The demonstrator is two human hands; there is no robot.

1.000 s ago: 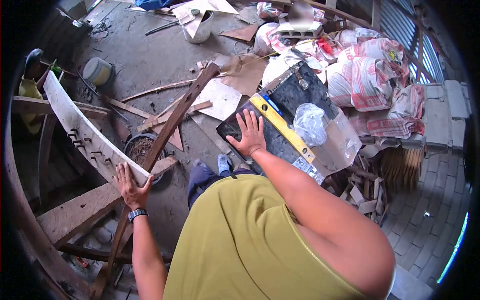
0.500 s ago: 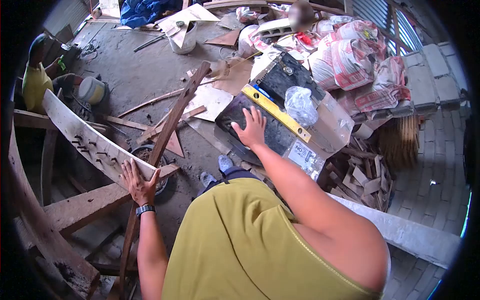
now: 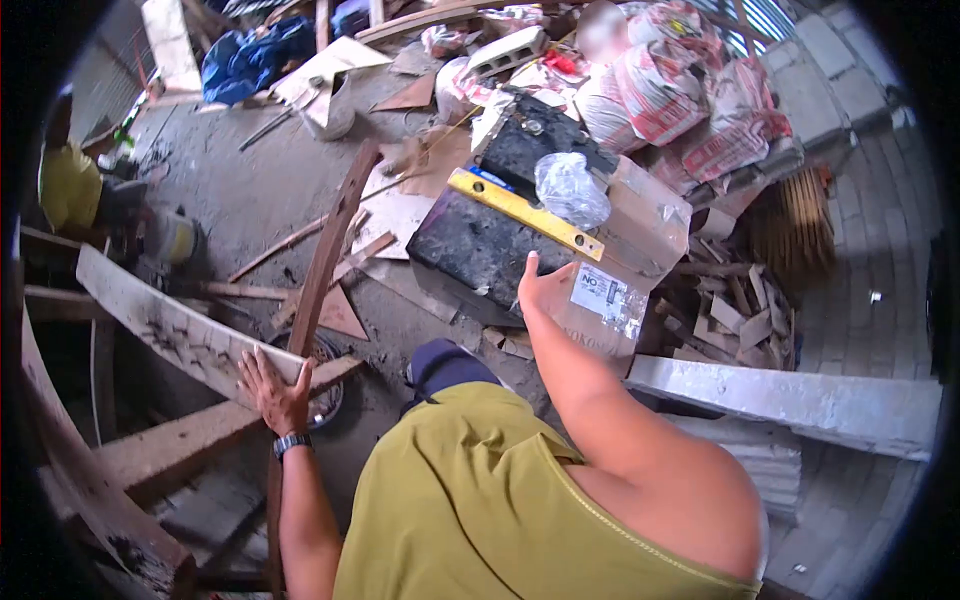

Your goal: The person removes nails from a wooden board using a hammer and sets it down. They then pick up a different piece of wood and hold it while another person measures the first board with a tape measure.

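Observation:
My left hand (image 3: 274, 391), with a watch at the wrist, lies with fingers spread on the right end of a curved pale board (image 3: 170, 318). Nails stick out of the board's face. My right hand (image 3: 545, 285) is at the cardboard box (image 3: 625, 275), beside the dark case (image 3: 475, 245); its thumb points up and its other fingers are mostly hidden. A yellow spirit level (image 3: 525, 212) lies across the dark case, just beyond that hand. Next to the level is a clear plastic bag (image 3: 572, 190).
A co-worker in a yellow shirt (image 3: 70, 187) is at the far left. An upright brown timber (image 3: 335, 240) rises beside the board. White-and-red sacks (image 3: 660, 90) are piled at the back right. Wood scraps (image 3: 735, 315) and a long pale beam (image 3: 790, 400) lie at the right.
My right hand has moved off the dark case's top toward the near edge and the cardboard box. My left hand stays on the board. The camera view has shifted.

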